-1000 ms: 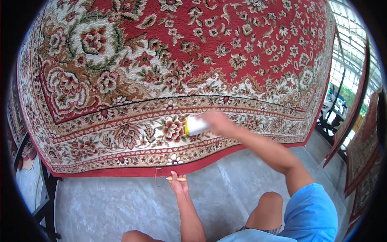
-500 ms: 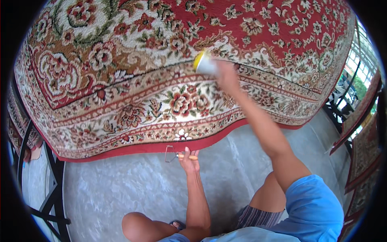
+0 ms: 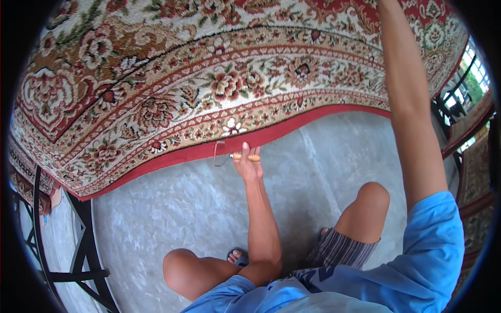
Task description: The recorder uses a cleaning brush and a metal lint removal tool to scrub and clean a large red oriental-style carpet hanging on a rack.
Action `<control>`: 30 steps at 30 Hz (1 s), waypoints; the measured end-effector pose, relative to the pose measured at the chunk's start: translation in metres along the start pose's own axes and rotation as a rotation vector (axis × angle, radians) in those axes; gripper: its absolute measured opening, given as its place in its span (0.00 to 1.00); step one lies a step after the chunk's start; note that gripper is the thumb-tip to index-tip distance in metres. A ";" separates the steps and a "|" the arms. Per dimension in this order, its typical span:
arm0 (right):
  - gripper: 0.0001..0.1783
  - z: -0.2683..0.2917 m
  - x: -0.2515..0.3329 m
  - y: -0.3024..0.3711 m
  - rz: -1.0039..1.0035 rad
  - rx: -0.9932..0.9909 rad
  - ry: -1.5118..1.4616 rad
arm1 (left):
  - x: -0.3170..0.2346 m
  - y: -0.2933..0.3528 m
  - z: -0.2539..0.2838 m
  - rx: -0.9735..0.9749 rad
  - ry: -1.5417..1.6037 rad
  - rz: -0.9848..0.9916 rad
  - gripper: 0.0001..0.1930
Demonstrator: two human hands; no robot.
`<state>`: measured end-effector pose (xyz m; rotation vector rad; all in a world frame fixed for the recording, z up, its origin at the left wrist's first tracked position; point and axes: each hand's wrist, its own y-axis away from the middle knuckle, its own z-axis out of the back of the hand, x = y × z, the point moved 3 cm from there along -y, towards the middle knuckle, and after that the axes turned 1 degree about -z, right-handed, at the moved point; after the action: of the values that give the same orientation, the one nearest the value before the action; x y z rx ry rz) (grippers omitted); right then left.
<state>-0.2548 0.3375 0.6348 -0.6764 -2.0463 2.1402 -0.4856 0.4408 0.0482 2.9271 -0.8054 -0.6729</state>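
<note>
My left hand (image 3: 248, 164) is closed round the light wooden handle of a small wire-frame tool (image 3: 254, 157). The tool's bent metal loop sticks out to the left, lying over the carpet's plain red edge. My thumb tip also overlaps that edge; whether it presses on the cloth I cannot tell. The large patterned carpet (image 3: 229, 86), red, cream and brown with flowers, hangs in front of me with a wavy lower border. My right forearm reaches far up across the carpet, and the hand itself is cut off by the picture's upper rim.
Black metal frame bars (image 3: 83, 235) stand at the left beside the carpet's corner. More hanging rugs (image 3: 472, 172) are at the right. Grey concrete floor (image 3: 156, 219) lies below the carpet, with my bent knees and sandalled foot (image 3: 237, 256) over it.
My right hand, which held a white and yellow cylindrical thing against the carpet, has moved up and right out of view. The left hand still holds the tool at the edge.
</note>
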 end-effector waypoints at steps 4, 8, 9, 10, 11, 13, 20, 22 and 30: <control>0.13 -0.088 -0.031 0.187 -0.423 0.552 0.148 | 0.018 0.003 -0.021 -0.189 -0.109 -0.011 0.15; 0.33 -0.040 0.158 0.396 -0.364 0.915 -0.607 | 0.007 0.000 -0.008 -0.359 -0.175 -0.124 0.10; 0.33 -0.021 0.175 0.410 -0.337 1.054 -0.682 | 0.005 -0.009 -0.010 -0.343 -0.152 -0.156 0.10; 0.33 -0.004 0.181 0.420 -0.315 1.198 -0.744 | 0.005 -0.011 -0.013 -0.325 -0.130 -0.173 0.11; 0.33 0.008 0.175 0.421 -0.325 1.203 -0.741 | 0.009 -0.001 -0.008 -0.336 -0.164 -0.132 0.11; 0.32 0.012 0.158 0.391 -0.096 1.092 -0.642 | 0.011 -0.004 -0.012 -0.324 -0.192 -0.102 0.11; 0.31 0.024 0.033 0.116 -0.093 0.105 -0.171 | 0.004 0.001 -0.012 -0.274 -0.163 -0.080 0.14; 0.31 -0.011 0.026 0.138 -0.092 0.061 -0.172 | -0.006 0.007 -0.015 -0.323 -0.186 -0.138 0.14; 0.36 0.022 0.210 0.497 -0.640 1.056 -0.752 | 0.014 -0.019 -0.002 -0.277 -0.115 -0.124 0.13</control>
<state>-0.3393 0.3506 0.1018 0.8691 -0.7226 2.6690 -0.4646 0.4505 0.0414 2.7223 -0.4936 -0.8896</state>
